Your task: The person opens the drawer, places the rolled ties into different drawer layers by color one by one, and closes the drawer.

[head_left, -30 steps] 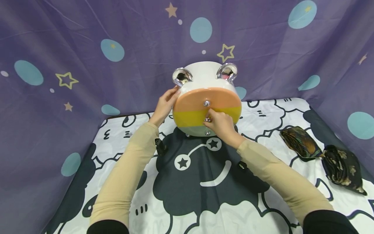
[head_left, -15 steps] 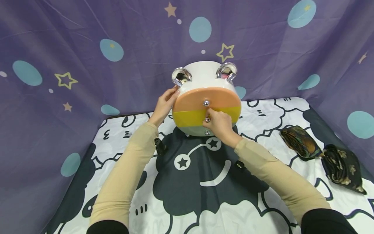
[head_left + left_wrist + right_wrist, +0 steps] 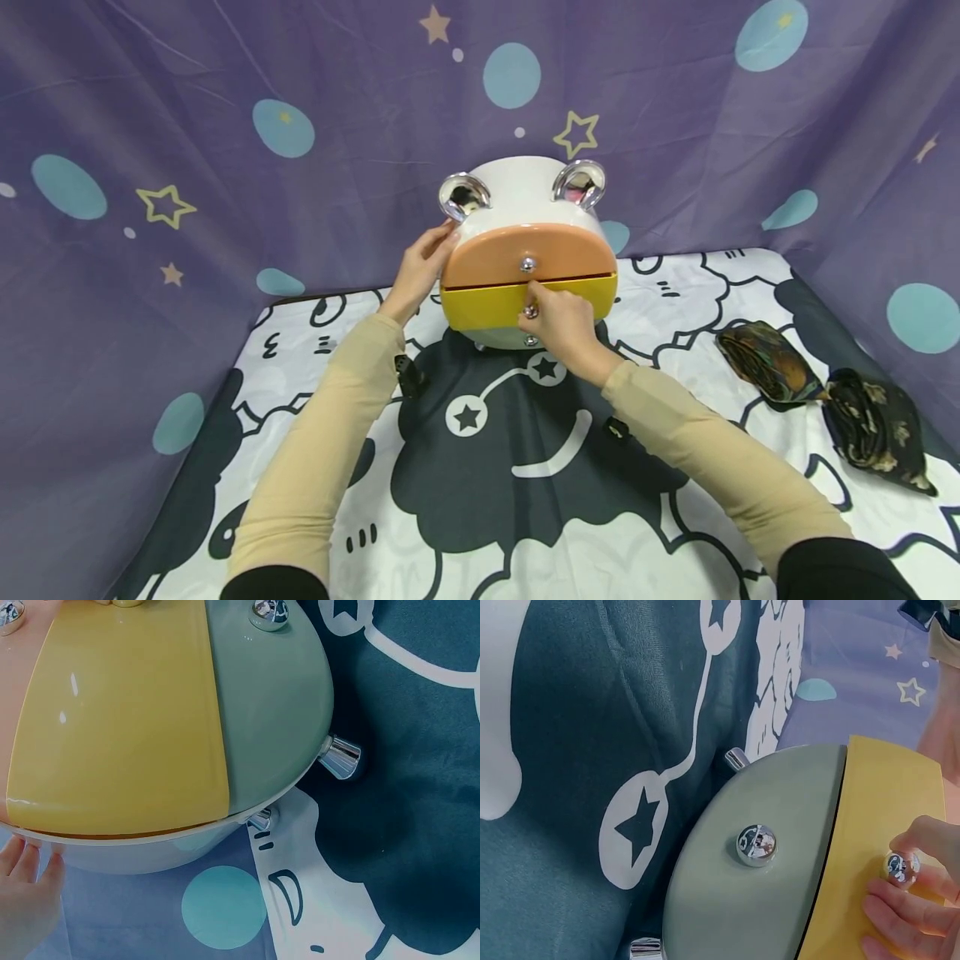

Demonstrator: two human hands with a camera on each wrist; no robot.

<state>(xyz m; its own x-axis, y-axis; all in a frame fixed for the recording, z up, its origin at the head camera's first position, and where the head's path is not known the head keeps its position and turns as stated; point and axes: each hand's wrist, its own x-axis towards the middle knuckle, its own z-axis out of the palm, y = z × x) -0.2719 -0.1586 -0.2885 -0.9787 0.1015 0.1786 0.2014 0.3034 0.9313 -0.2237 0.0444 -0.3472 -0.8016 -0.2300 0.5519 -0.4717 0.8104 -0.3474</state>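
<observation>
Cabinet (image 3: 517, 187) stands on patterned cloth (image 3: 457, 492), in front of purple curtain (image 3: 352, 200). Yellow middle drawer (image 3: 480, 308) sits slightly out; right hand (image 3: 567, 327) pinches its silver knob (image 3: 901, 868), fingers curled. Left hand (image 3: 418, 273) rests against cabinet's side, fingers loosely extended, gripping nothing.

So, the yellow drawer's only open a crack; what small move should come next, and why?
Probably draw the yellow drawer gently straight out a little further: the right grip pinches its knob, it stands slightly proud of the green front, parted only narrowly from the orange front, and the left grip touches the side of the white cabinet, likely as a brace.
</observation>
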